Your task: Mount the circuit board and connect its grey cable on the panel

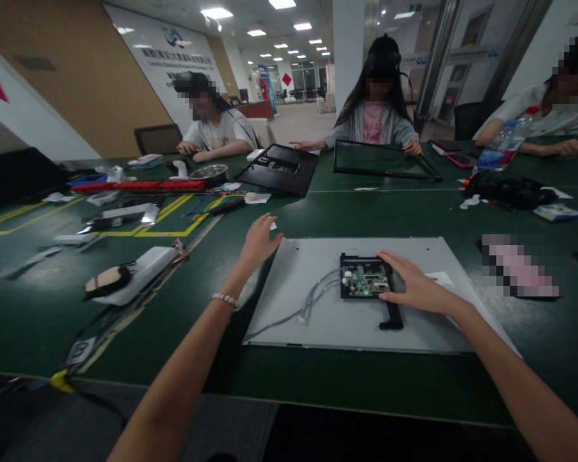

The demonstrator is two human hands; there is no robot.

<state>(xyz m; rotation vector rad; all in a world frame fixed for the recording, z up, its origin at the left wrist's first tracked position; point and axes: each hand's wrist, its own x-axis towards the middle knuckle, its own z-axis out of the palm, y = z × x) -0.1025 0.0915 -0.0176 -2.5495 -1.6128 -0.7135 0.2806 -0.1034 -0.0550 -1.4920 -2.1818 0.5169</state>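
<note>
A flat grey panel point(313, 256) lies on the green table, and on it rests a black bracket with a green circuit board point(366, 282). Grey cables point(313, 295) run from the board's left side toward the panel's lower left corner. My right hand point(411, 282) touches the bracket's right side, thumb and fingers spread around its edge. Over the table at the panel's upper left corner, my left hand point(261, 240) is open with nothing in it, its fingers apart and pointing forward.
A power strip point(147, 276) and cords lie at left. Across the table, one person holds a black frame point(340, 160) beside a black cover point(279, 170). Two other people sit nearby. Bottles point(503, 144) and a pink phone point(517, 266) are at right.
</note>
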